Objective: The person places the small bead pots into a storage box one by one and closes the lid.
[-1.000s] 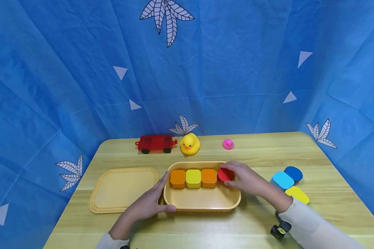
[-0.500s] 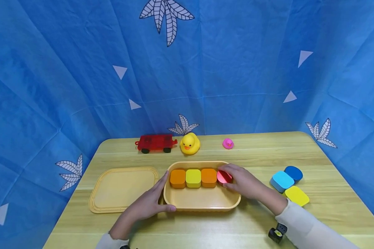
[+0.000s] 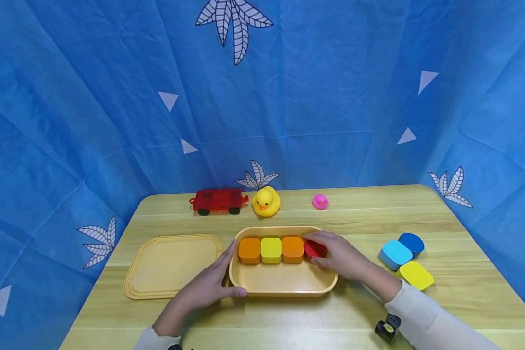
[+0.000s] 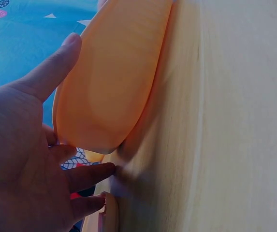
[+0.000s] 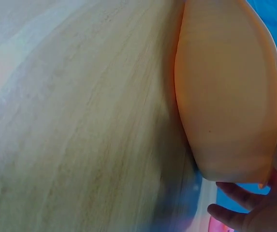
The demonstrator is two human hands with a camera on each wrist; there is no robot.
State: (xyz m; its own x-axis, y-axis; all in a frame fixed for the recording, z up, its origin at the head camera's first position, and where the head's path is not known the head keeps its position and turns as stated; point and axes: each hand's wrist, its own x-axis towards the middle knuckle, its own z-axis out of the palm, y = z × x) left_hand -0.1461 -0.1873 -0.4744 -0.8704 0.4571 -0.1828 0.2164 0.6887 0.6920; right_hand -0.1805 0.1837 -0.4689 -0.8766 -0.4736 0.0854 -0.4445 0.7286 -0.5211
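Observation:
A tan plastic box (image 3: 284, 287) with rounded corners stands mid-table. Along its back wall sit an orange block (image 3: 249, 251), a yellow block (image 3: 271, 250), a second orange block (image 3: 292, 250) and a red round-topped block (image 3: 314, 249). My right hand (image 3: 339, 255) reaches over the right end and holds the red block between thumb and fingers. At the left end, my left hand (image 3: 210, 284) rests against the box with straight fingers, its thumb by the front corner. The left wrist view shows that thumb against the box's outer wall (image 4: 111, 82). Block contents are hidden in both wrist views.
A tan lid (image 3: 172, 267) lies left of the box. Behind stand a red toy wagon (image 3: 218, 200), a yellow duck (image 3: 266, 202) and a small pink duck (image 3: 320, 201). On the right are light-blue (image 3: 395, 254), dark-blue (image 3: 411, 244) and yellow (image 3: 415, 275) blocks.
My right hand has shifted slightly left with the red block, bringing it closer to the neighbouring orange one. My left hand has stayed at the box's left end.

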